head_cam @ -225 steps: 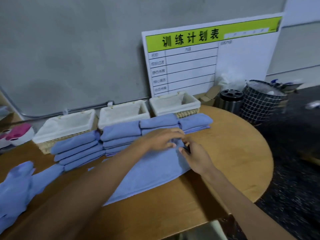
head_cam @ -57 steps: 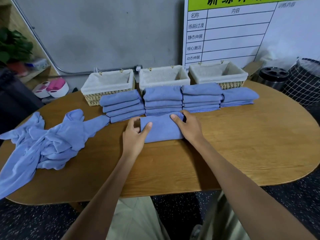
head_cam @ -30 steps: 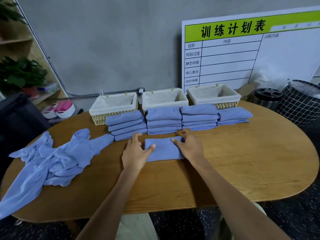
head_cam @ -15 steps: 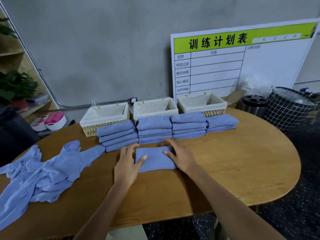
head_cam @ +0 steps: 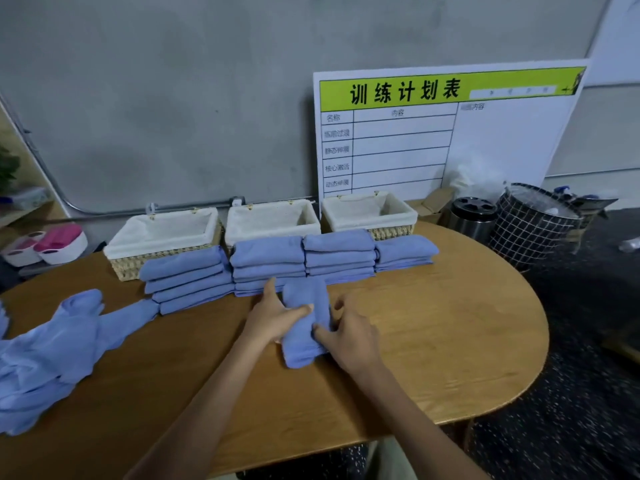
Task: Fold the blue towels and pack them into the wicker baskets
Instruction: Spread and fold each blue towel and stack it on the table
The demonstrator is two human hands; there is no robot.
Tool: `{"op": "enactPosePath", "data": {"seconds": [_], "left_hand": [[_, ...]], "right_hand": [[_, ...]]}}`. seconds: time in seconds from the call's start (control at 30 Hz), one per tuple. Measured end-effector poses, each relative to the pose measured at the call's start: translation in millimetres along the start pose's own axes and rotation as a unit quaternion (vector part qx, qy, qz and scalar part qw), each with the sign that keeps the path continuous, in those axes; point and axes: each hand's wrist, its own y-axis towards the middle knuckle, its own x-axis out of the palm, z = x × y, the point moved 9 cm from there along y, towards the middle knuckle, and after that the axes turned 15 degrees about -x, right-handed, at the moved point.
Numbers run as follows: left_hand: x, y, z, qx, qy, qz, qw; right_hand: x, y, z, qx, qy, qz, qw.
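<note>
The left hand (head_cam: pixel 273 315) and right hand (head_cam: pixel 349 332) hold the folded towel (head_cam: pixel 306 323) between them on the worktop (head_cam: pixel 433 341), thumbs curled over it; the other fingers are partly hidden behind the cloth. Beyond lie four towel stacks (head_cam: pixel 268 261), masking the fronts of three wicker baskets (head_cam: pixel 162 237). The unfolded towels (head_cam: pixel 52 351) are cut off at the left edge.

Three lined wicker baskets (head_cam: pixel 162 237), four stacks of folded blue towels (head_cam: pixel 187 277), two hands (head_cam: pixel 273 317).
</note>
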Motion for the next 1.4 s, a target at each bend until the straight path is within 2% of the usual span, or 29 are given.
{"op": "enactPosePath", "data": {"seconds": [0.07,0.17,0.3,0.33,0.47,0.57,0.7,0.83,1.0,1.1,1.23,1.33,1.4], "left_hand": [[11.1,0.8,7.7,0.006,0.012,-0.017,1.0],[31.4,-6.3,20.2,0.042,-0.001,-0.086,0.995],[51.5,-21.1,46.9,0.141,0.041,-0.152,0.977],[55.6,-23.7,54.2,0.157,0.047,-0.176,0.971],[69.0,-26.5,80.2,0.199,0.082,-0.233,0.948],[73.9,-10.4,75.3,0.171,0.075,-0.244,0.952],[71.7,2.1,59.2,0.156,0.067,-0.201,0.965],[73.8,5.5,59.0,0.161,0.054,-0.139,0.976],[87.9,-1.8,72.7,0.192,0.071,-0.058,0.977],[98.2,-10.8,78.9,0.237,0.11,-0.008,0.965],[98.4,-25.5,98.2,0.296,0.238,0.092,0.92],[96.2,-32.0,122.2,0.32,0.261,0.075,0.908],[94.1,-31.1,148.9,0.335,0.237,0.06,0.91]], "right_hand": [[-3.4,-1.6,0.5,0.0,0.032,-0.014,0.999],[-17.2,2.1,18.1,0.022,0.121,-0.043,0.991],[-65.4,16.9,48.8,-0.001,0.157,0.055,0.986],[-72.7,21.0,54.6,-0.002,0.179,0.055,0.982],[-68.3,29.0,63.8,-0.003,0.268,-0.08,0.96],[-71.1,27.5,82.0,0.021,0.288,-0.073,0.955],[-68.8,25.4,104.8,0.054,0.291,-0.046,0.954],[-78.7,32.7,109.0,0.032,0.216,-0.009,0.976],[-98.3,31.0,129.0,0.055,0.166,0.012,0.985],[-106.9,24.4,133.7,0.053,0.143,0.051,0.987],[-107.3,18.5,135.1,0.047,0.14,0.086,0.985],[-115.8,21.7,140.2,0.06,0.17,0.08,0.98],[-132.9,31.0,148.1,0.078,0.225,0.096,0.966]]}}
